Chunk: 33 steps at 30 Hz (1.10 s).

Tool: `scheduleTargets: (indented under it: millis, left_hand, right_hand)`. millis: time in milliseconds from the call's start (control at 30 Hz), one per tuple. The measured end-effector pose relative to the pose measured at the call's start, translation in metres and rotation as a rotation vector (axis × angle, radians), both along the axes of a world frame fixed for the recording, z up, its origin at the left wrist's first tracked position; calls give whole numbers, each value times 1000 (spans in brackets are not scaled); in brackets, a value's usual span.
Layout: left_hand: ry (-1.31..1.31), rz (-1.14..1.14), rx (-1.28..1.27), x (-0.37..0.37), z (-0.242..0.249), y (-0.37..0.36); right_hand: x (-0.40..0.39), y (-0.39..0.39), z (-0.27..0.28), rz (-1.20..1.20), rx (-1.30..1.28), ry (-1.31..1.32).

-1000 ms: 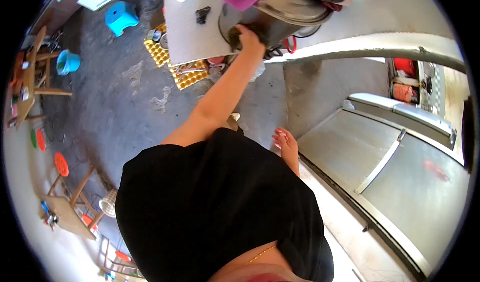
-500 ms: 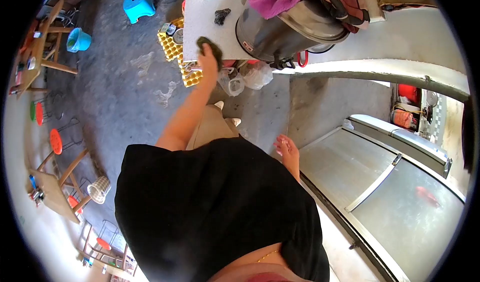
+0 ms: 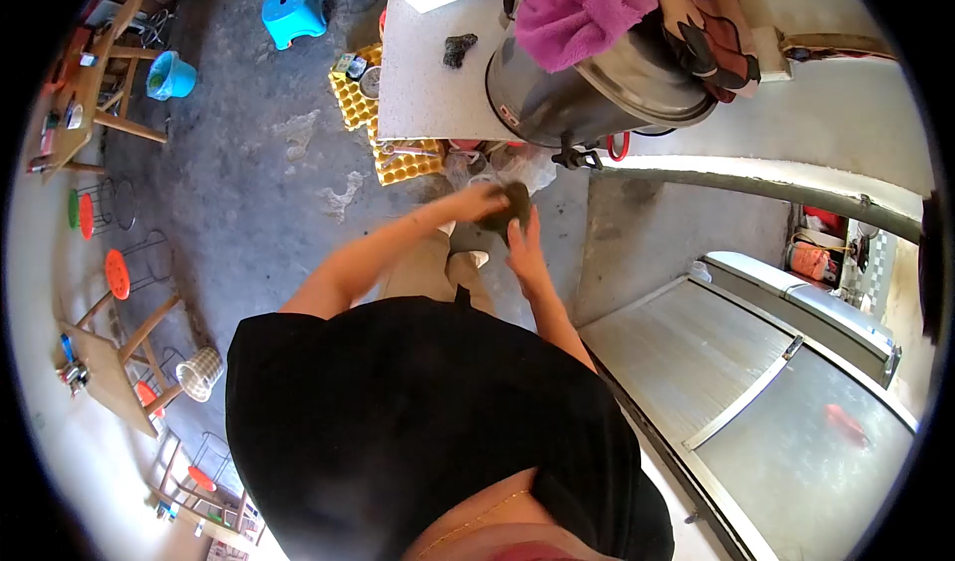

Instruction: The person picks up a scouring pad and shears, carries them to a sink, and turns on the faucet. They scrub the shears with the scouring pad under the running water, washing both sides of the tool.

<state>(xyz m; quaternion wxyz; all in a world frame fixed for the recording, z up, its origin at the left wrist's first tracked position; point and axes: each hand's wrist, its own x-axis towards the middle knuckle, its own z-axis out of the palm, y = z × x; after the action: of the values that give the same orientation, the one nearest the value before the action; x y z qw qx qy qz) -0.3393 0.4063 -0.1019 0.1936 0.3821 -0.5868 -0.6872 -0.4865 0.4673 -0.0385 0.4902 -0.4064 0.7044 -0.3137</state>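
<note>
Seen from above through a wide, curved lens: a person in a black top stands on a grey concrete floor (image 3: 249,193), both arms reaching forward. The hands meet in front of the body, just below the edge of a white table (image 3: 428,74). Between them is a dark rag (image 3: 505,208), small and crumpled.

The left hand (image 3: 479,201) grips the rag from the left side, fingers closed on it. The right hand (image 3: 522,248) presses against it from below with fingers extended; whether it truly grasps the rag cannot be told.

The rag looks soft, limp and light, possibly damp. It should bunch and fold freely, so it can be taken anywhere along its bulk, and a full-palm squeeze would hold it best. It is not fragile and is unlikely to slip.

On the table stands a large steel urn (image 3: 587,93) with a pink cloth (image 3: 582,9) draped on its lid. Yellow egg trays (image 3: 398,158) lie under the table. A blue stool (image 3: 295,12) stands farther off, and a steel counter (image 3: 776,382) lies to the right.

Half a second ago the left hand pressed the rag onto the table edge while the right hand hung idle by the counter. Now the rag has left the table and both hands have come together on it.
</note>
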Motion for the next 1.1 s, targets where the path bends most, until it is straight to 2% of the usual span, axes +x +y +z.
scheduleTargets:
  millis: [33, 67, 133, 200, 267, 300, 333, 367, 433, 500, 567, 633, 700, 767, 833, 900, 967, 1033, 1100]
  left_hand:
    - [260, -165, -18, -12, 10, 19]
    - [257, -165, -17, -5, 26, 11]
    - [-42, -649, -228, 15, 60, -20]
    - [62, -498, -201, 29, 39, -33]
    - [-212, -242, -362, 49, -13, -91]
    - [-422, -136, -493, 58, -1, -122]
    - [-548, 230, -368, 64, -36, -155]
    - [-734, 260, -470, 73, -41, -189]
    - [-815, 484, -720, 87, -89, -250]
    - [-1112, 505, -882, 77, -75, -267]
    - [-1066, 427, -867, 83, -132, -282]
    - [-1037, 360, -856, 84, -162, -278]
    - [-958, 430, -965, 88, -169, -259]
    - [-985, 513, -942, 77, -136, -212]
    - [-713, 678, -858, 74, -131, -173]
    - [-591, 729, -629, 72, -134, -121]
    - [-292, 800, 138, 53, -99, -60]
    - [-84, 843, 169, 33, -103, 6]
    - [4, 834, 388, 14, -74, 56]
  right_hand:
    - [10, -10, 21, -302, 295, -348]
    - [4, -6, 7, -302, 296, -352]
    - [-22, 6, -29, -176, 236, -573]
    - [-29, 20, -24, -239, 269, -535]
    - [-43, 31, -24, -317, 304, -484]
    - [-53, 39, -27, -280, 282, -395]
    - [-62, 49, -28, -244, 267, -300]
    - [-68, 57, -25, -258, 284, -290]
    - [-80, 75, -15, -307, 301, -125]
    - [-98, 95, -28, -342, 309, -98]
    - [-107, 114, -34, -417, 318, -132]
    - [-109, 122, -40, -405, 334, -86]
    - [-98, 114, -29, -372, 371, -27]
    - [-93, 107, -31, -300, 436, 3]
    - [-90, 95, -31, -217, 493, 39]
    - [-83, 79, -25, 48, 446, -61]
    - [-69, 63, -30, 209, 235, -52]
    - [-54, 47, -35, 287, 152, -144]
    - [-53, 46, -82, 389, 209, -67]
